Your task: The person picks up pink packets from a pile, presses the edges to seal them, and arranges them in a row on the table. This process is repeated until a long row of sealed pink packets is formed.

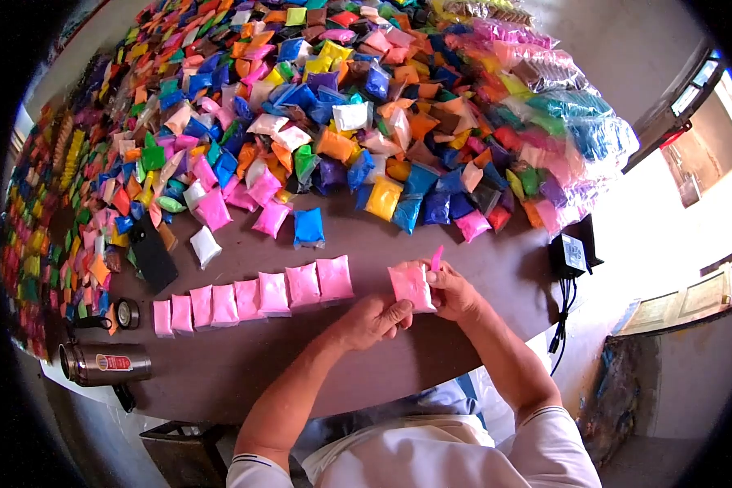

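A small light-pink packet [411, 286] is held up over the brown table between my two hands. My left hand [372, 322] pinches its lower left corner, thumb on the near face. At the packet's right edge, my right hand [454, 290] grips with thumb and fingers. A thin bright-pink strip [437, 257] sticks up by the right fingertips. Left of my hands, several similar pink packets [272, 293] lie side by side in a slanting row, the nearest one close to my left forearm.
A huge heap of colourful packets [333, 146] covers the table's far side. A black phone [153, 256], a tape roll [127, 313] and a steel flask [106, 363] lie at the left. A black box with cables [569, 256] sits at the right edge. Single packets, blue [308, 228] and white [205, 246], lie before the heap.
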The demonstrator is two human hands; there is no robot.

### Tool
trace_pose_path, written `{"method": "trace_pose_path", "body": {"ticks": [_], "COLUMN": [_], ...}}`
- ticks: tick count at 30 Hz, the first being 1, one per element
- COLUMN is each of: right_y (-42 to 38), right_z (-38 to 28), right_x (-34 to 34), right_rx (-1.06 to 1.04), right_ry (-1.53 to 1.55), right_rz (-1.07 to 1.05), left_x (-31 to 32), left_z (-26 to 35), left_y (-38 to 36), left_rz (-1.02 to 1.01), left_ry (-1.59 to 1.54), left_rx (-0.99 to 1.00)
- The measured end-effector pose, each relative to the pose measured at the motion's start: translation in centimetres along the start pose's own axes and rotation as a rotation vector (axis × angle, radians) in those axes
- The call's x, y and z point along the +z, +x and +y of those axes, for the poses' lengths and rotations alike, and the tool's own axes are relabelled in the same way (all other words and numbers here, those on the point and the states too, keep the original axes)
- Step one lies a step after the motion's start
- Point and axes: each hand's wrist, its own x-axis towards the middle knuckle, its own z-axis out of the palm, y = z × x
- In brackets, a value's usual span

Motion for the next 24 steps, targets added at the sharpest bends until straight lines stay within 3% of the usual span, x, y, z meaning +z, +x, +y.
{"method": "trace_pose_path", "body": {"ticks": [8,16,21,24], "right_y": [0.6,1.0,1.2,1.2], "right_z": [-0.2,-1.0,-0.6,-0.6], "right_x": [0.9,2.2,2.6,3.3], "right_rx": [0.037,-0.101,-0.132,-0.156], "right_ry": [0.014,-0.139,-0.395,-0.396], "right_rz": [-0.160,0.160,0.172,0.173], "left_x": [-0.4,-1.1,-1.5,-1.0], "left_z": [0.0,-0.7,-1.2,-0.6], "left_y": [0.0,-0.1,0.1,0.1], "left_rz": [-0.011,0.004,-0.018,0.021], "left_ry": [-0.046,-0.218,-0.113,0.024], "left_rx": [-0.014,0.029,0.084,0.040]}}
